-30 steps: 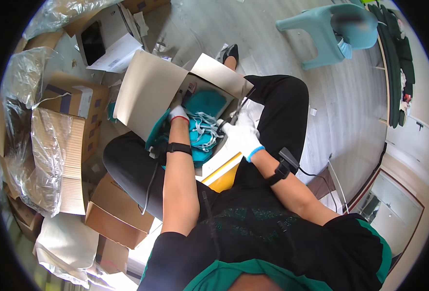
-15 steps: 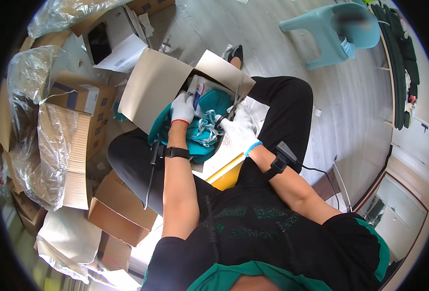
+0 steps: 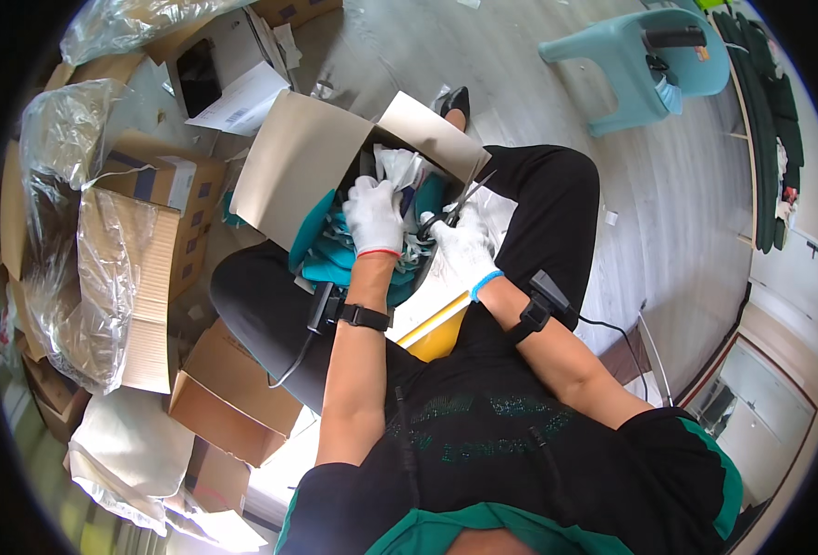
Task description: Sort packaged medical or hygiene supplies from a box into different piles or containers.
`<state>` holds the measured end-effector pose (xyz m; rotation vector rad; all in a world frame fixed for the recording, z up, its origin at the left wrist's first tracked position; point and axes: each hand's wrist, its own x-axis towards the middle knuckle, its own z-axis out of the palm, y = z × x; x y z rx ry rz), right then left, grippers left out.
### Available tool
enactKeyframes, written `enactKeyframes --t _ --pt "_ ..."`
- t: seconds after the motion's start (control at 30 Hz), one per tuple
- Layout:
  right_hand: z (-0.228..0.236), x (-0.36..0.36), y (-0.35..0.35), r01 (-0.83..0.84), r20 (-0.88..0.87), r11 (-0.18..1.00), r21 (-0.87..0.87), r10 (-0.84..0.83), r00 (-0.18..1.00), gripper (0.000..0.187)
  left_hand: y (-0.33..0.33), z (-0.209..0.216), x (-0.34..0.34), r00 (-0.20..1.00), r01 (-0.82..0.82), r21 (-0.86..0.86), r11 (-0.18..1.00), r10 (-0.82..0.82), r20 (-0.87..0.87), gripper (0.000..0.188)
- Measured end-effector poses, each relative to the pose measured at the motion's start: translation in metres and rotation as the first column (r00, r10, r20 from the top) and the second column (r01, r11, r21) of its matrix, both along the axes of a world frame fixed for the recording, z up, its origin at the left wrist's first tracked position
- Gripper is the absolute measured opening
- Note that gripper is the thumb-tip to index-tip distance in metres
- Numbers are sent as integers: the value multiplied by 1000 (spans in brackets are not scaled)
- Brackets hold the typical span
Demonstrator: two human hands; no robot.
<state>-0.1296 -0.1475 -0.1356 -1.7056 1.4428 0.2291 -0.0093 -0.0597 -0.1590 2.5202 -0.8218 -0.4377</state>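
Scissors (image 3: 453, 211) with black handles sit in the right hand (image 3: 464, 245) in the head view, its white-gloved fingers closed on the loops and the blades pointing forward, away from the body. The left hand (image 3: 373, 217), in a white glove with a red cuff, is curled over the near-left edge of a crumpled white packet (image 3: 398, 166) and grasps it; the fingertips themselves are partly hidden. This packet stands up just ahead of the left hand and to the left of the scissors, in the mouth of an open carton (image 3: 293, 162). The carton's large pale flap spreads to the left and ahead of the left hand, while a smaller one rises beyond the packet. Teal fabric pieces (image 3: 327, 268) with white straps fill the carton below and to the left of the left hand. Just right of the right hand lies white material (image 3: 498, 215), its kind unclear. A yellow surface (image 3: 436, 338) shows nearer the body than both hands. Well left of the left hand stand brown cardboard boxes (image 3: 154, 277) draped with clear plastic film (image 3: 76, 129). Far ahead and right of the right hand is a light blue stool (image 3: 612, 69) bearing a black object (image 3: 675, 37).
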Motion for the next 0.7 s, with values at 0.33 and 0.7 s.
enactKeyframes --t 0.33,0.7 --pt "8 3 6 -55 8 998 -15 55 998 51 0 -53 43 867 -236 158 959 282 -412 26" --pt "7 3 8 3 42 1000 -28 -2 999 49 -9 -10 0 976 -40 -167 985 74 205 12"
